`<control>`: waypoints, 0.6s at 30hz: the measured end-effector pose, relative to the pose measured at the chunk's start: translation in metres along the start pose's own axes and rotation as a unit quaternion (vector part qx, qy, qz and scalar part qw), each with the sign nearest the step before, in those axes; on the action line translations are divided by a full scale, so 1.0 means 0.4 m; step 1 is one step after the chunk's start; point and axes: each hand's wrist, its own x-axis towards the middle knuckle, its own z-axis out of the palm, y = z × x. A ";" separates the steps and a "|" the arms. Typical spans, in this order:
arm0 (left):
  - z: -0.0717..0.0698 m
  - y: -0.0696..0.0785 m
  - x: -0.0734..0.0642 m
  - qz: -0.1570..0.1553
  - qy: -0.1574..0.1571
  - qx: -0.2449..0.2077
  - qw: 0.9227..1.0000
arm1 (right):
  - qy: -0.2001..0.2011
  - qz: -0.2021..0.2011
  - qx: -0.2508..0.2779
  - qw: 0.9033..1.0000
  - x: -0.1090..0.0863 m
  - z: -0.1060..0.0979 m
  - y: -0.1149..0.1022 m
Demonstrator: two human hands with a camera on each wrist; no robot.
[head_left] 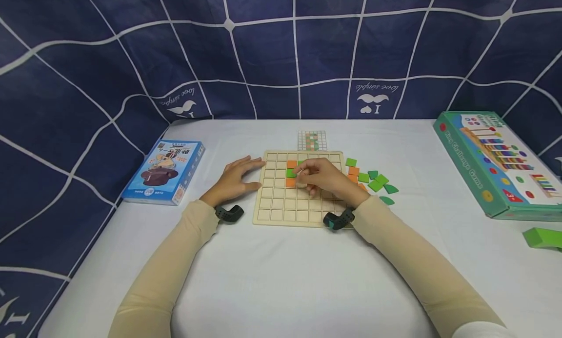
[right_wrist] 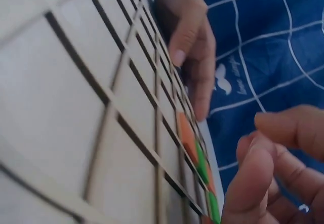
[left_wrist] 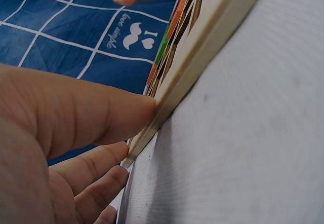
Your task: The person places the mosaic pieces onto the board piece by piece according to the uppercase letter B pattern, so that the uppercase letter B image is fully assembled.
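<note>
A wooden grid board (head_left: 277, 216) lies flat on the table. My left hand (head_left: 234, 179) rests at its left edge with spread fingers; in the left wrist view the thumb (left_wrist: 101, 115) touches the board's rim. My right hand (head_left: 322, 174) is over the board's upper middle, fingers loosely bent. No tile shows between its fingertips in the right wrist view. Beside those fingertips, an orange tile (head_left: 291, 164), a green tile (head_left: 291, 173) and another orange tile (head_left: 291, 182) form a column in the grid. A further green tile (head_left: 300, 162) is partly hidden by the right hand.
Loose green squares (head_left: 375, 185), orange tiles (head_left: 353, 170) and green leaf-shaped pieces (head_left: 391, 188) lie right of the board. A patterned card (head_left: 311, 141) is behind it. A blue box (head_left: 164, 172) stands left, a green game box (head_left: 509, 167) right, near a green block (head_left: 542, 238).
</note>
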 end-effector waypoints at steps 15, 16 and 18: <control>-0.001 0.001 -0.002 -0.001 0.000 0.001 1.000 | 0.106 -0.074 -0.045 0.991 -0.013 -0.173 0.009; -0.001 0.001 -0.003 -0.001 0.000 0.000 1.000 | 0.117 -0.076 -0.042 0.989 -0.014 -0.185 0.016; 0.000 0.002 -0.004 0.001 0.001 -0.001 1.000 | 0.137 -0.079 -0.029 0.987 -0.019 -0.210 0.028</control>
